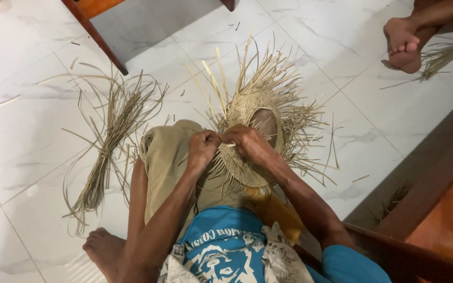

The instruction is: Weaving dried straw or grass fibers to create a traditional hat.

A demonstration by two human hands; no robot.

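Observation:
A half-woven straw hat (247, 112) rests over my raised knee, with many loose straw ends sticking out around its rim. My left hand (203, 147) pinches straw strands at the near edge of the weave. My right hand (248, 142) grips the same edge right beside it, fingers closed on the strands. The two hands almost touch. What lies under the hat is hidden.
A tied bundle of long straw strands (107, 149) lies on the white tiled floor to the left. A wooden furniture leg (96, 35) stands at the top. Another person's feet (402, 43) and more straw are at top right. A wooden bench edge (436, 209) runs along the right.

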